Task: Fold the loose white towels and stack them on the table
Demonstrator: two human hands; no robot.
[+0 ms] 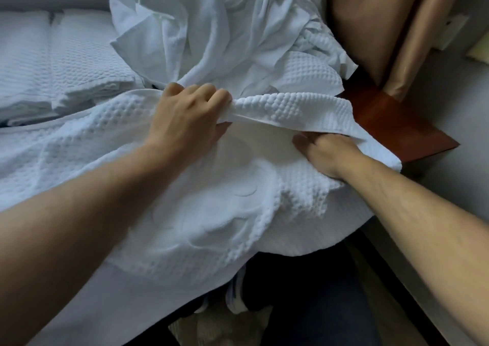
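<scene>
Two hands were on one big waffle-weave towel, and the whole next move looked like it hinged on that turned-over edge. It ran pretty much left to right, starting at the left hand and heading out toward the bare wooden corner of the bench.

The left fingers were curled over the top of that edge with the thumb tucked below, so it had a proper pinch on the fabric. The right hand sat just on the near side of the edge, low and partly under the flap. Cloth draped over the back of it, and I honestly couldn't tell whether its fingers were gripping anything or just lying flat in there. My guess is the right hand was the one better placed to take the free end, since it was closer to where the flap ran out.

The towel itself was spread wide over the bench, long axis across the body, and its near side sagged off the front edge. It was rumpled in the middle, so I'd expect it to need smoothing before any fold sits square.

Behind the hands was a heap of loose towels, touching the far side of the one being worked. Off to the left sat a stack of folded towels. A tan curtain hung at the back right.
</scene>
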